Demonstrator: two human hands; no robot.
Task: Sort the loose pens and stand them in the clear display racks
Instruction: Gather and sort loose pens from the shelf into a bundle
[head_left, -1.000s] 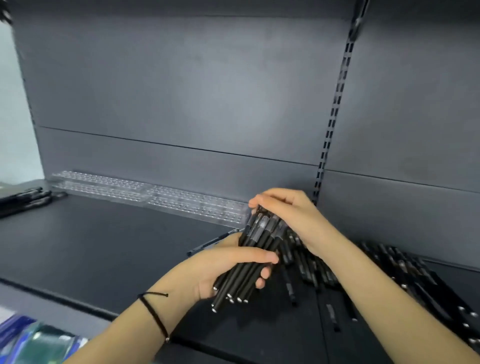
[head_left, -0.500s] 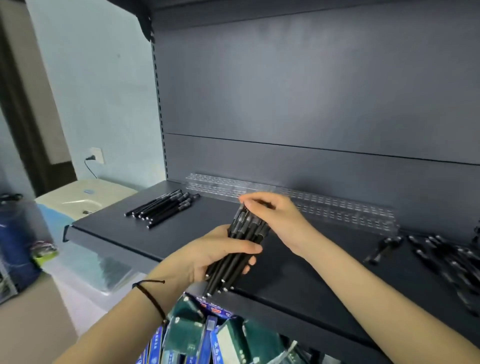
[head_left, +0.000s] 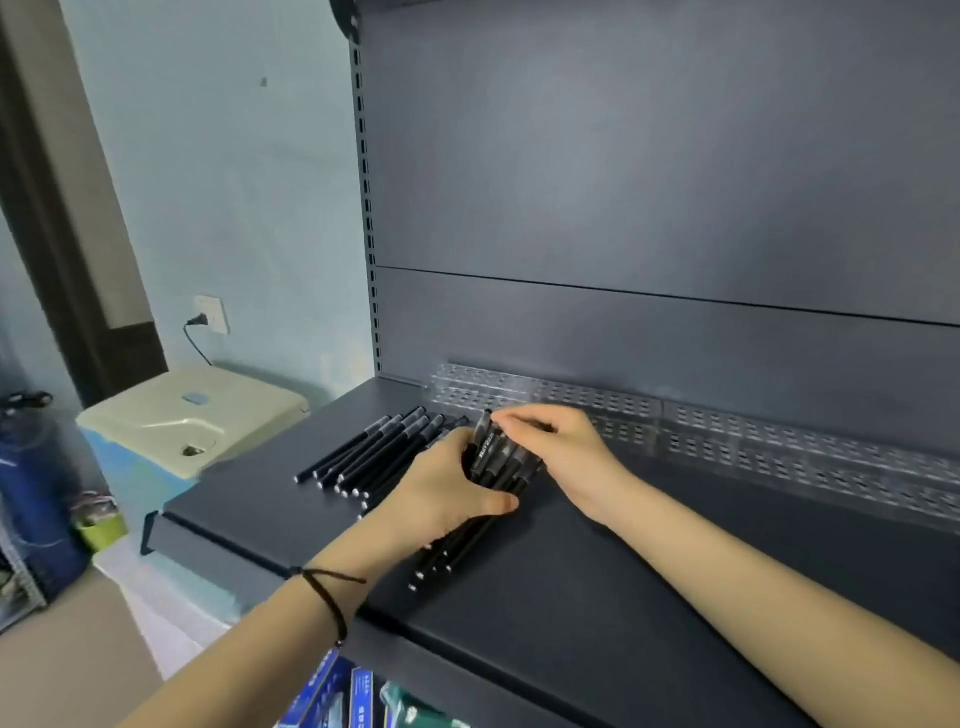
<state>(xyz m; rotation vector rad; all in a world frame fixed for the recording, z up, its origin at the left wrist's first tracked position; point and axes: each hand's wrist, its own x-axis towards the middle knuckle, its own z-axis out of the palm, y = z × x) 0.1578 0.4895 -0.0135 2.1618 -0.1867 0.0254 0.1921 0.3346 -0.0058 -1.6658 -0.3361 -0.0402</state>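
Head view: the left hand (head_left: 447, 493) is wrapped round a bundle of pens (head_left: 491, 454), thumb across the front, holding it slanted just above the shelf (head_left: 571, 597) with the capped ends up and away. The right hand (head_left: 563, 452) curls its fingers over those top ends; whether it pinches one pen or merely evens the tops cannot be told, as the thumb is hidden.

This looks like the sorting step: black pens gathered in a bunch, none standing in a rack yet. Just left of the hands, touching or nearly touching the left knuckles, a row of pens (head_left: 374, 452) lies flat and roughly parallel on the shelf, which suggests the bundle is about to be laid beside it or fed out from here.

The next move likely calls for either setting the bundle down without scattering that row, or drawing single pens out by the cap while the left hand loosens enough to let one slide. The clear display racks (head_left: 753, 441) run along the back of the shelf, directly behind the right hand, their slots small and hard to read against the dark back panel (head_left: 623, 182), so aiming each pen will need care.

Further out: a black wrist band (head_left: 327, 597), blue boxes (head_left: 337, 691) below the shelf, a beige appliance (head_left: 192, 415) and a wall socket (head_left: 210, 314). Nothing blocks the racks but the hands themselves.
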